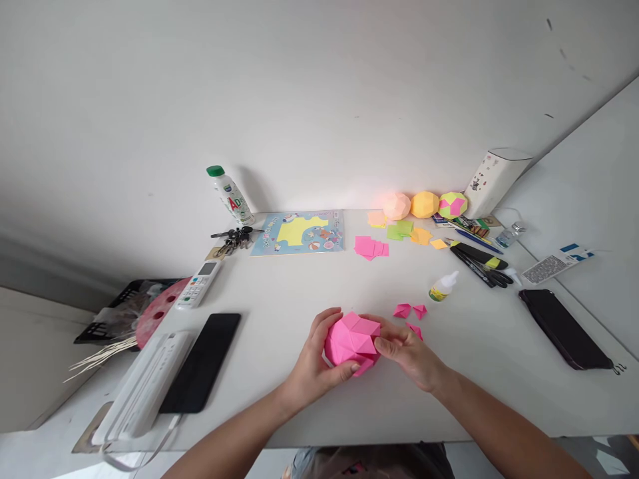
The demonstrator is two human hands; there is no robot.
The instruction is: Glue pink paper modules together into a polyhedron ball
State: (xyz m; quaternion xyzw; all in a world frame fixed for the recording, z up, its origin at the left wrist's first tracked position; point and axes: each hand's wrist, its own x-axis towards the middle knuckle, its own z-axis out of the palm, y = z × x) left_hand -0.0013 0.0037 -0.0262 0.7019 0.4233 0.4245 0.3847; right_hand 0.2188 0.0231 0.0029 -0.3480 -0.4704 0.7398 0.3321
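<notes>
A pink folded-paper ball is held between both hands above the front middle of the white table. My left hand wraps round its left side, thumb along the lower front. On the ball's right side, my right hand pinches a pointed flap with thumb and fingers; the fingertips behind are hidden. Loose pink folded pieces lie just beyond my right hand, one partly hidden by it. Farther back sits a small glue bottle with a white tip.
Pink paper squares and three finished paper balls are toward the wall. Pens and scissors and a dark pouch lie right. Left are a black phone, a remote, keys and a white bottle.
</notes>
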